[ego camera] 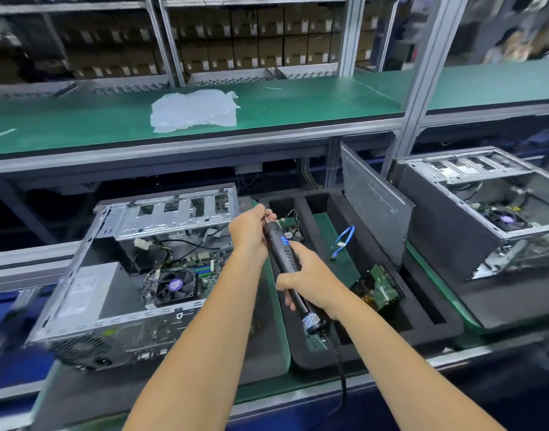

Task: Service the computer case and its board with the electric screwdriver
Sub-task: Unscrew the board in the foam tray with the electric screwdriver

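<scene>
Both hands hold the black cylindrical electric screwdriver (285, 259), its white label unreadable: the left hand (249, 234) pinches its tip, the right hand (307, 283) wraps its barrel beside the open grey metal computer case (136, 275).

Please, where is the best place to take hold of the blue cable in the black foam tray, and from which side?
Probably the blue cable is best pinched at its raised upper loop, coming from above. It lies bent on the green floor of the black foam tray, between foam walls, so a sideways approach looks cramped.

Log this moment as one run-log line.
right hand: grips electric screwdriver body | left hand: pinches its tip end | computer case: open, untouched
</scene>
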